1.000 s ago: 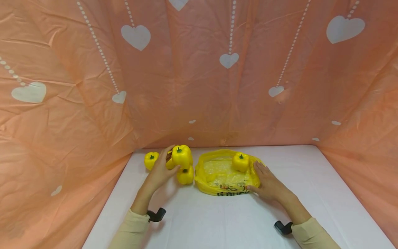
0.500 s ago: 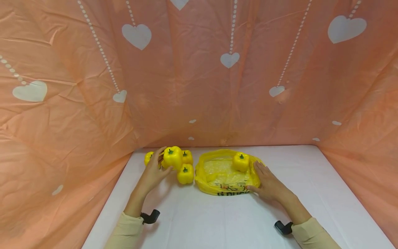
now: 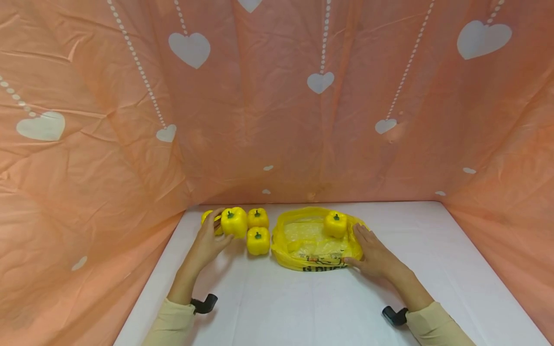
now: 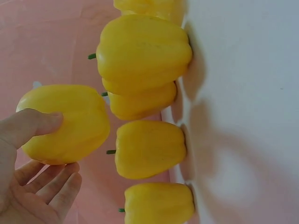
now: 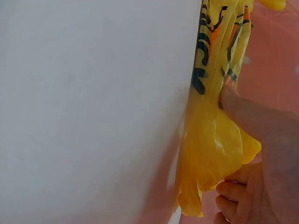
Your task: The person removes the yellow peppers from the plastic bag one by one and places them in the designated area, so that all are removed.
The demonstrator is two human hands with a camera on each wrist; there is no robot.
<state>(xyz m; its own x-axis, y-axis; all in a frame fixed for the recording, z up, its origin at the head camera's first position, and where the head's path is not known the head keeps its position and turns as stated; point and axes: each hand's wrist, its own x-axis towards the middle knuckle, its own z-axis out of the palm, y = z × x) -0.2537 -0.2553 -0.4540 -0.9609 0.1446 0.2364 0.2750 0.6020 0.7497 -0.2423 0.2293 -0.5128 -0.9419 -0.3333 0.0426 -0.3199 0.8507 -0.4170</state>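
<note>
My left hand (image 3: pixel 209 240) grips a yellow bell pepper (image 3: pixel 234 222), raised above the table with its green stem toward me. In the left wrist view the thumb presses one side of this pepper (image 4: pixel 70 126), and the fingers lie under it. My right hand (image 3: pixel 374 252) holds the right side of a yellow plastic bag (image 3: pixel 285 262) with dark print. Its thumb rests along the bag's printed front in the right wrist view, with the fingers bent at the far side. One bell pepper (image 3: pixel 335 224) sits inside the opened bag, at the right.
Left of the bag, a front bell pepper (image 3: pixel 258 241) and a back bell pepper (image 3: pixel 258 218) stand on the white table (image 3: pixel 281 307). Beyond the left hand, another bell pepper (image 3: pixel 206 216) is partly hidden. A peach curtain (image 3: pixel 277 120) with white hearts encloses the back and sides.
My left hand has moved left and slightly down with its bell pepper, uncovering the pepper behind. My right hand and the bag have stayed in place.
</note>
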